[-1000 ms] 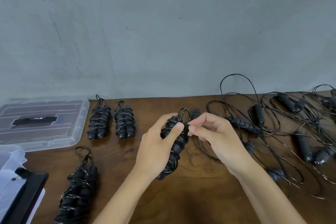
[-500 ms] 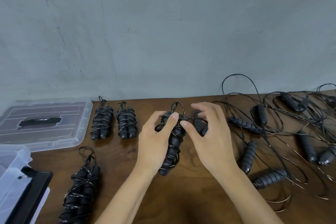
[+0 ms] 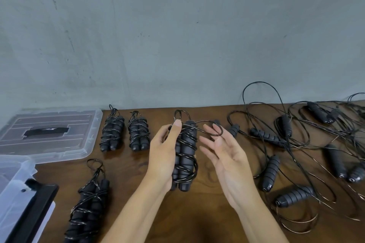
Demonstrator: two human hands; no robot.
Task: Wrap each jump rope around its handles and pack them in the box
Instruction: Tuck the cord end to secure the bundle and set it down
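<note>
While L hand (image 3: 162,156) fingers grip wrapped rope (image 3: 184,156), R hand (image 3: 227,156) fingers released; box (image 3: 11,187) contents unclear.

Left hand (image 3: 161,156) gripping wrapped jump rope (image 3: 184,156), right hand (image 3: 227,156) open beside

Workroom: bare concrete wall (image 3: 177,35), wooden table (image 3: 207,213)

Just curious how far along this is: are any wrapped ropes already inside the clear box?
No. The three finished wrapped bundles lie on the table, outside the clear box.
</note>
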